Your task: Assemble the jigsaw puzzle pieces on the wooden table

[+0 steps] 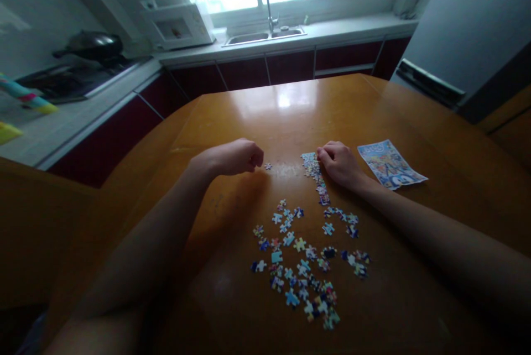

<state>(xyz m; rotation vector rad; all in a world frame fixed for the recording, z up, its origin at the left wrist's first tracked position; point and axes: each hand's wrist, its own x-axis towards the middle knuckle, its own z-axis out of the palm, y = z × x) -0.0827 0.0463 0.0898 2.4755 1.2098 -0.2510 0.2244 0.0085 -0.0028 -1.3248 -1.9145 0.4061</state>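
Observation:
My left hand [238,156] rests on the wooden table [257,111] with its fingers curled closed, right beside a single small puzzle piece [267,166]. My right hand [340,162] lies with bent fingers pressed on the top of a joined strip of puzzle pieces [315,175] that runs toward me. Several loose puzzle pieces [305,264] are scattered on the table nearer to me, between my forearms.
A colourful printed picture sheet [390,164] lies just right of my right hand. Beyond the table stand a counter with a sink and tap [269,12], a white microwave [178,26], and a stove with a dark pan [93,45] at left.

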